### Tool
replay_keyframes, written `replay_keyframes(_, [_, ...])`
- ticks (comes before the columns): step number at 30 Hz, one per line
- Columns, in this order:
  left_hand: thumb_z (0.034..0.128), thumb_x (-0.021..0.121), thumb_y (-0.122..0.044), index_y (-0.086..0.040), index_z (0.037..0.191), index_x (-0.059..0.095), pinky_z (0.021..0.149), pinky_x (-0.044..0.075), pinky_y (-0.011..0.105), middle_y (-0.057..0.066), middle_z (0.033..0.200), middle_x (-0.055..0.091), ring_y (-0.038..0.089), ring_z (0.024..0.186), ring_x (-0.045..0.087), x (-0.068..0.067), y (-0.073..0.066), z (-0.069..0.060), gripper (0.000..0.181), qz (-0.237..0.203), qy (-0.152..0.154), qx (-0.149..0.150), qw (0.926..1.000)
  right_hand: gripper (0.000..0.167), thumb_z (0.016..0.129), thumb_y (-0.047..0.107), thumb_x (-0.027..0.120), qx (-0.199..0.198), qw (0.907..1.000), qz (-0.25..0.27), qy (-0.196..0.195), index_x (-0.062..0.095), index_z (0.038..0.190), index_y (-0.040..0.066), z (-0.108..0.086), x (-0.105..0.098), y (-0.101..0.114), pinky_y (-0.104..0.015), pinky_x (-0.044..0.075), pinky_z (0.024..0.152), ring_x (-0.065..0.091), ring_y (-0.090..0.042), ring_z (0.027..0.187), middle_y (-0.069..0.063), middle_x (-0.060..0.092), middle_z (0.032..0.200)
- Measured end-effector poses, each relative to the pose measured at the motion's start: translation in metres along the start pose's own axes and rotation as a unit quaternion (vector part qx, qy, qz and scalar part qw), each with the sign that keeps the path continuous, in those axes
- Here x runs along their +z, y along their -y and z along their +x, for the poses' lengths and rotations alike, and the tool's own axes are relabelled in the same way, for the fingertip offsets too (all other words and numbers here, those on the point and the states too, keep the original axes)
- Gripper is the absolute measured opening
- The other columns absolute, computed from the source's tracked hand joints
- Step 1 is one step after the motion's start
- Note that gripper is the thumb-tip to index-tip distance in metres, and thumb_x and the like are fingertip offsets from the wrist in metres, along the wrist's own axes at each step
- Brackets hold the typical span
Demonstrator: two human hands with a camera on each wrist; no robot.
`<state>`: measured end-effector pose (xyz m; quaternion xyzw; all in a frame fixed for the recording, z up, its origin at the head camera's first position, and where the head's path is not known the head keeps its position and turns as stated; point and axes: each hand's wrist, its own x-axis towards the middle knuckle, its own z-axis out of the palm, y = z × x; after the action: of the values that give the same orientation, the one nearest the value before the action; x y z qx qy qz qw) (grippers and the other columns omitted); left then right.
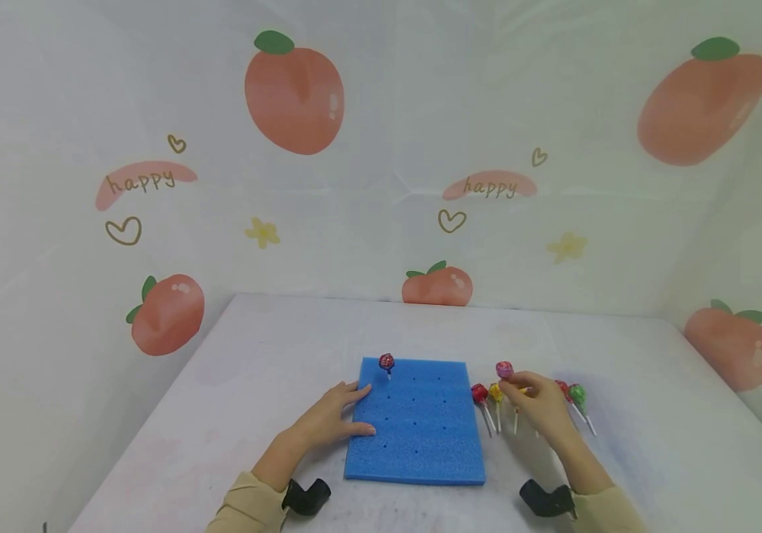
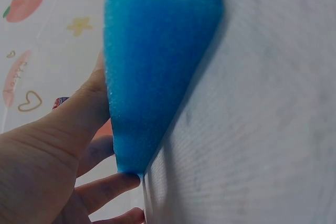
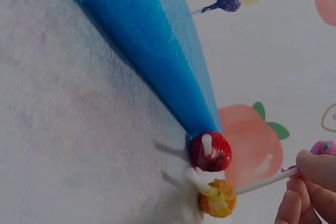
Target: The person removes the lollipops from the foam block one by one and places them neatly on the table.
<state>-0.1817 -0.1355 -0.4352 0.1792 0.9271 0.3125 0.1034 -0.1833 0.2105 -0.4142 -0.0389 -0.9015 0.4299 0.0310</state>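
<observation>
A blue foam board [image 1: 430,463] with rows of small holes lies flat on the table. One dark red wrapped lollipop [image 1: 386,362] stands upright in its back left corner; the right wrist view also has this lollipop [image 3: 229,1]. My left hand [image 1: 329,418] rests on the board's left edge, thumb and fingers spread. To the right of the board, my right hand [image 1: 544,407] pinches a pink lollipop [image 1: 504,369] just under its candy, with the white stick [image 3: 262,183] pointing away from the fingers. Beside that hand lie a red lollipop [image 1: 479,393] and a yellow lollipop [image 1: 496,391].
Past the right hand lie a green lollipop [image 1: 577,394] and another red lollipop [image 1: 561,388]; more sticks show partly hidden beneath the hand. A white cloth with printed fruit [image 1: 437,285] hangs behind the table. Black devices [image 1: 308,497] sit at both wrists.
</observation>
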Motion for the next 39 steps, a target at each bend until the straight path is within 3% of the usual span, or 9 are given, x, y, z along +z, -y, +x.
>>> replay_keyframes(7, [0.0787, 0.07, -0.044, -0.01, 0.141, 0.042, 0.109, 0.025, 0.062, 0.021, 0.148, 0.036, 0.045, 0.139, 0.024, 0.0, -0.001, 0.0, 0.076, 0.001, 0.0, 0.0, 1.0, 0.035, 0.089, 0.029, 0.063, -0.002, 0.9995, -0.027, -0.016, 0.066, 0.107, -0.001, -0.001, -0.007, -0.005, -0.028, 0.053, 0.073, 0.061, -0.026, 0.09, -0.021, 0.067, 0.107])
replay_keyframes(10, [0.0787, 0.07, -0.044, -0.01, 0.141, 0.042, 0.109, 0.025, 0.062, 0.021, 0.148, 0.036, 0.045, 0.139, 0.023, 0.0, 0.0, 0.0, 0.076, 0.001, 0.0, 0.0, 1.0, 0.035, 0.089, 0.029, 0.063, -0.003, 0.9991, -0.038, -0.019, 0.066, 0.107, -0.001, -0.001, -0.008, -0.007, -0.027, 0.052, 0.074, 0.06, -0.026, 0.091, -0.021, 0.067, 0.106])
replay_keyframes(15, [0.0787, 0.071, -0.043, -0.009, 0.141, 0.042, 0.109, 0.025, 0.062, 0.021, 0.148, 0.036, 0.045, 0.139, 0.024, 0.0, 0.0, 0.0, 0.077, -0.001, -0.001, 0.0, 1.0, 0.034, 0.088, 0.028, 0.064, 0.001, 0.9991, -0.036, -0.022, 0.067, 0.105, -0.001, -0.001, -0.01, -0.012, -0.019, 0.049, 0.07, 0.06, -0.025, 0.092, -0.02, 0.067, 0.106])
replay_keyframes(23, [0.0789, 0.07, -0.044, -0.01, 0.141, 0.041, 0.109, 0.025, 0.062, 0.021, 0.148, 0.036, 0.045, 0.139, 0.023, 0.0, -0.001, 0.0, 0.076, -0.002, -0.001, -0.002, 1.0, 0.037, 0.088, 0.028, 0.063, 0.023, 0.9989, -0.035, -0.021, 0.065, 0.108, -0.003, 0.001, -0.018, -0.016, -0.018, 0.045, 0.06, 0.059, -0.013, 0.078, -0.019, 0.069, 0.097])
replay_keyframes(31, [0.0791, 0.07, -0.043, -0.01, 0.141, 0.041, 0.109, 0.025, 0.062, 0.02, 0.148, 0.036, 0.045, 0.14, 0.023, 0.0, 0.0, 0.0, 0.076, -0.005, 0.0, -0.001, 1.0, 0.035, 0.088, 0.025, 0.064, 0.014, 0.998, -0.049, -0.038, 0.066, 0.107, -0.004, 0.002, -0.027, -0.027, -0.016, 0.045, 0.064, 0.056, -0.008, 0.08, -0.02, 0.069, 0.1])
replay_keyframes(35, [0.079, 0.071, -0.043, -0.01, 0.141, 0.041, 0.109, 0.025, 0.062, 0.021, 0.148, 0.036, 0.045, 0.14, 0.023, 0.0, -0.001, 0.0, 0.076, -0.007, 0.001, -0.001, 1.0, 0.041, 0.089, 0.029, 0.062, 0.035, 0.998, -0.043, -0.031, 0.063, 0.111, -0.006, 0.003, -0.033, -0.032, -0.017, 0.045, 0.062, 0.056, -0.014, 0.083, -0.023, 0.066, 0.104])
replay_keyframes(39, [0.0788, 0.071, -0.043, -0.01, 0.141, 0.041, 0.109, 0.025, 0.062, 0.02, 0.148, 0.036, 0.045, 0.14, 0.023, 0.0, 0.0, 0.0, 0.077, -0.005, 0.001, -0.002, 1.0, 0.045, 0.089, 0.029, 0.062, 0.051, 0.9976, -0.034, -0.032, 0.06, 0.113, -0.008, 0.002, -0.038, -0.036, -0.017, 0.046, 0.06, 0.056, -0.008, 0.074, -0.023, 0.066, 0.102])
